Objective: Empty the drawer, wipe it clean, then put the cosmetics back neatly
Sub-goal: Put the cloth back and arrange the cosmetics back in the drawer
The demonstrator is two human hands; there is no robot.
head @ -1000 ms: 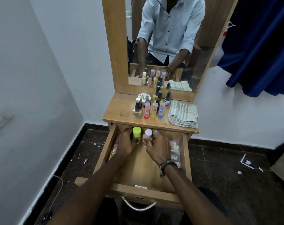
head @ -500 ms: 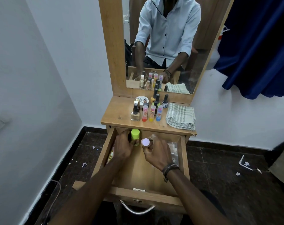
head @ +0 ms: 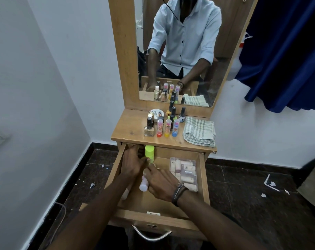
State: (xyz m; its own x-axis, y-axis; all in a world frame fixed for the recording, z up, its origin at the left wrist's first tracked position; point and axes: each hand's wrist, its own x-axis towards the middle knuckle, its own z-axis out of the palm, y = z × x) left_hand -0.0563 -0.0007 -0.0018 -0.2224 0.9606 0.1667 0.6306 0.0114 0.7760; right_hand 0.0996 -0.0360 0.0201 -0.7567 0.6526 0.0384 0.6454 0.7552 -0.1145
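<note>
The wooden drawer (head: 203, 179) stands pulled open under the dresser top. My left hand (head: 133, 163) is at its back left, fingers curled around an upright bottle with a lime-green cap (head: 149, 153). My right hand (head: 162, 183) is in the middle of the drawer, closed on a small pale lilac bottle (head: 143, 184) that lies tilted towards me. A clear plastic box (head: 183, 173) of small tubes lies along the drawer's right side. Nail-polish bottles (head: 173, 112) and three coloured lip-balm sticks (head: 167, 129) stand on the dresser top (head: 131, 129).
A folded checked cloth (head: 200, 131) lies on the right of the dresser top. A mirror (head: 185, 51) rises behind it. A white wall is at the left, a blue curtain (head: 286, 56) at the right. The dark floor carries small scraps. The drawer handle (head: 151, 234) faces me.
My right hand has drawn back towards me with the lilac bottle, which has tipped from upright to lying. The box of tubes is now uncovered. My left hand stays on the green-capped bottle.
</note>
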